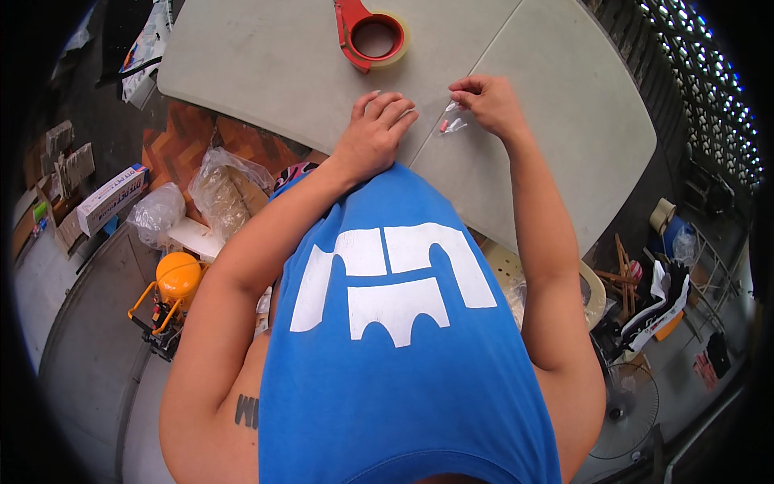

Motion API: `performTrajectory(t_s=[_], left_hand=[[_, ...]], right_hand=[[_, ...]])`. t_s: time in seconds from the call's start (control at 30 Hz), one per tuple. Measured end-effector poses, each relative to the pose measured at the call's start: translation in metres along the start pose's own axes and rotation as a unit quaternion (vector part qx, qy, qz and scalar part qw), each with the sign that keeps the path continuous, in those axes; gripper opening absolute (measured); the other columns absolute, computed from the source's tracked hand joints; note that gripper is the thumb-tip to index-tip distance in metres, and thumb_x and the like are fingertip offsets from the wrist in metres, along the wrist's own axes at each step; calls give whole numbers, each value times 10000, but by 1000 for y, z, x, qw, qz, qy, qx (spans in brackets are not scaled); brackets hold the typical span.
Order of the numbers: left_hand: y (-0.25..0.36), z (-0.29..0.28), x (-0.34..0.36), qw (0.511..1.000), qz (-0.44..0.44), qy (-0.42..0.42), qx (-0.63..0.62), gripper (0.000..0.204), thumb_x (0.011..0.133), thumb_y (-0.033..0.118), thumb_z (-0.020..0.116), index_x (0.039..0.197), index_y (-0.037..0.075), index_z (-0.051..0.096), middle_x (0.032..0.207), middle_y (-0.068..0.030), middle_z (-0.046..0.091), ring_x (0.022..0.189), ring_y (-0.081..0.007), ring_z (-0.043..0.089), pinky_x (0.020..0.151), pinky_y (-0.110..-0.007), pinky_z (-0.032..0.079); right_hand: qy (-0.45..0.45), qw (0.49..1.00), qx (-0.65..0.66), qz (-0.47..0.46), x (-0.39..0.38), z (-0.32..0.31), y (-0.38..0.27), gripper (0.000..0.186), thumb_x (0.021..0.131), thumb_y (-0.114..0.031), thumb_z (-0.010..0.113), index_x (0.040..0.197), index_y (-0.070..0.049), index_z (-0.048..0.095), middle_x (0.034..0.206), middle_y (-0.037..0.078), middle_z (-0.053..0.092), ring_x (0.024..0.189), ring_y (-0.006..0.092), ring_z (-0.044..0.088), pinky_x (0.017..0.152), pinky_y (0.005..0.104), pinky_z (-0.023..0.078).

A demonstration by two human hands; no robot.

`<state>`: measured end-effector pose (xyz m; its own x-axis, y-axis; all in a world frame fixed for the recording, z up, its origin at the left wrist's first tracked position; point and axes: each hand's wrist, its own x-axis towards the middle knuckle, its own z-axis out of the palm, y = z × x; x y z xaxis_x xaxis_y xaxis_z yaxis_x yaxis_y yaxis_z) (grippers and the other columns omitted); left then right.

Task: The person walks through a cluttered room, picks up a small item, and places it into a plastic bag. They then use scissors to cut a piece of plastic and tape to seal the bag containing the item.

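My right hand (490, 103) is over the table (556, 105), its thumb and fingers pinched on a small clear plastic packet (458, 125). A tiny orange-red piece (444, 126) shows at the packet's lower left; whether it lies inside or beside it I cannot tell. Near the table's front edge, my left hand (377, 133) rests with fingers loosely bent and apart, holding nothing. Beyond it, at the far side, a red tape dispenser (351, 32) with a roll of clear tape (401, 50) lies on its side.
A seam runs across the tabletop between my hands. On the left are a patterned brown floor, crumpled clear plastic bags (230, 181), a long white box (113, 199) and an orange-yellow tank (179, 276). A fan (629, 407) and a plastic chair (595, 294) stand at right.
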<state>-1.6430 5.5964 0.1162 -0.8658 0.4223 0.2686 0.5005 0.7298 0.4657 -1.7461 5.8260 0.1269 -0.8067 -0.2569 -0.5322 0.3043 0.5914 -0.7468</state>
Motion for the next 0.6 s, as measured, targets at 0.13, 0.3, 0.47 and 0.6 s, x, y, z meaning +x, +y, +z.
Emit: performTrajectory(t_s=[0.13, 0.3, 0.47, 0.6], left_hand=[[-1, 9, -1, 1000, 7, -6, 13, 431, 713, -13, 605, 1135, 58, 648, 1200, -43, 593, 1210, -223, 506, 1080, -431, 307], [-3, 14, 2, 998, 32, -39, 43, 367, 802, 86, 551, 1157, 66, 642, 1199, -27, 581, 1214, -197, 490, 1096, -442, 272], [-5, 20, 7, 995, 55, -50, 65, 343, 840, 132, 525, 1160, 80, 636, 1190, -11, 573, 1205, -175, 487, 1098, -465, 256], [-7, 27, 9, 993, 55, -59, 85, 330, 849, 144, 518, 1154, 111, 642, 1154, 6, 573, 1187, -158, 487, 1111, -496, 214]], right_hand=[[14, 999, -37, 5, -3, 6, -3, 169, 854, -79, 686, 990, 13, 725, 790, 86, 715, 690, 131, 655, 645, 284, 524], [27, 999, -45, 5, -4, 7, -3, 175, 850, -82, 684, 993, 8, 728, 812, 110, 729, 710, 147, 681, 657, 287, 531], [29, 998, -55, 0, -1, 8, 2, 173, 849, -87, 679, 988, 3, 729, 818, 123, 731, 717, 161, 688, 669, 295, 535], [43, 998, -50, -23, 4, 12, 15, 175, 838, -99, 684, 985, -14, 731, 843, 135, 730, 740, 204, 701, 691, 318, 540]])
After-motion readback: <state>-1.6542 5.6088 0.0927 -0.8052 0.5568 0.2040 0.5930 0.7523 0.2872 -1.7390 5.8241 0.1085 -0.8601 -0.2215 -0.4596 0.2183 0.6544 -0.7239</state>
